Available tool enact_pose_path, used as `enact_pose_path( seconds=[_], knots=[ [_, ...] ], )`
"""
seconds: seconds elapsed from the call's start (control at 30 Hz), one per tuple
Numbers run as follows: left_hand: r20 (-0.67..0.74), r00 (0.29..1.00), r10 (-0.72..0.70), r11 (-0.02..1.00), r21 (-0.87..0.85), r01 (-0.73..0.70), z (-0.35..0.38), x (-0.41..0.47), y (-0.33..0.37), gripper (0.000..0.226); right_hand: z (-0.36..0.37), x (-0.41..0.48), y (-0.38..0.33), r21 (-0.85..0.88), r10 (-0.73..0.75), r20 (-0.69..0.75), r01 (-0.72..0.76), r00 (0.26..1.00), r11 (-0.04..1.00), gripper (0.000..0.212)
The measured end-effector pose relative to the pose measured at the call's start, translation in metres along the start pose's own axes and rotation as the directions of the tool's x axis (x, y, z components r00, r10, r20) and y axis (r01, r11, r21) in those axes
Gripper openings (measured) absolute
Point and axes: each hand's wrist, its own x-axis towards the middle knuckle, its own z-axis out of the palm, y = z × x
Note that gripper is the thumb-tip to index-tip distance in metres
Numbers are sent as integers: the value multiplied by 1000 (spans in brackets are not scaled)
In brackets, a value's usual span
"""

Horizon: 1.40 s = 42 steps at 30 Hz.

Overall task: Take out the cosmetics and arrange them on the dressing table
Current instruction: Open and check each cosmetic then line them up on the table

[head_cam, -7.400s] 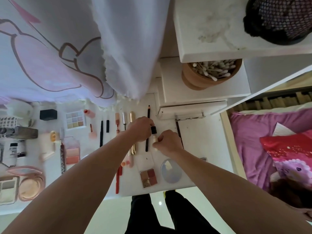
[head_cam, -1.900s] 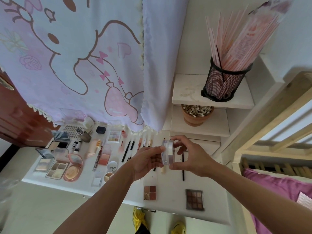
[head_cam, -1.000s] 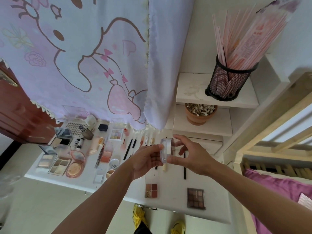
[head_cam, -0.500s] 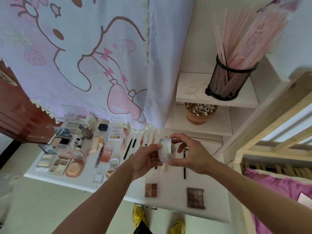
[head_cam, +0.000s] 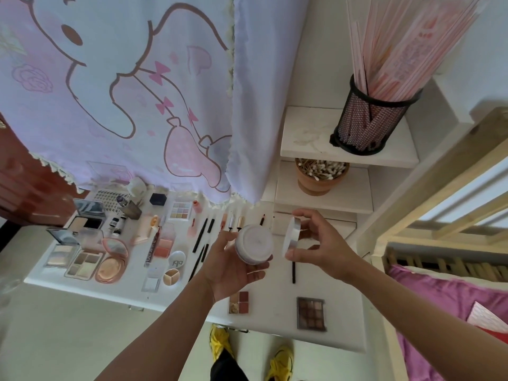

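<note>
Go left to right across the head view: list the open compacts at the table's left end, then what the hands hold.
Pale highlighter palette → four-pan palette → round peach compact → left hand gripping the jar → white lid, held by the right hand.

The person wears black trousers [head_cam: 226,367] and yellow shoes [head_cam: 281,362], with both forearms [head_cam: 165,325] bare.

Cartoon curtain [head_cam: 110,92], white corner shelves [head_cam: 310,133], pale wooden bed frame [head_cam: 439,171], pink bedding [head_cam: 439,292], cream floor [head_cam: 68,339]
</note>
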Motion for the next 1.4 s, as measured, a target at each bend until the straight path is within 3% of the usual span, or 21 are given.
enact_pose_path(
  seconds=[0.1,0.43,0.67,0.83,1.17,1.4],
  knots=[
    [-8,999,-34,995,-93,33,-6,7,-13,63,-9,-5,18,46,54,-21,-53,998,998,76],
    [-210,969,-131,990,-86,115,-25,39,-54,48,-22,-26,76,113,263,-108,-251,959,961,71],
    [-433,877,-209,975,-156,156,-32,80,-92,47,-27,-38,109,120,358,-150,-343,922,932,70],
    [-594,782,-188,982,-122,143,-39,92,-106,45,-20,-40,133,84,377,-158,-368,912,926,68],
    [-672,719,-177,978,-199,55,-48,81,-124,41,-4,-26,152,-99,351,-152,-367,924,925,80],
    [-768,633,-101,992,-31,121,-44,78,-132,26,6,-9,153,-231,319,-130,-341,939,911,86]
  ],
)
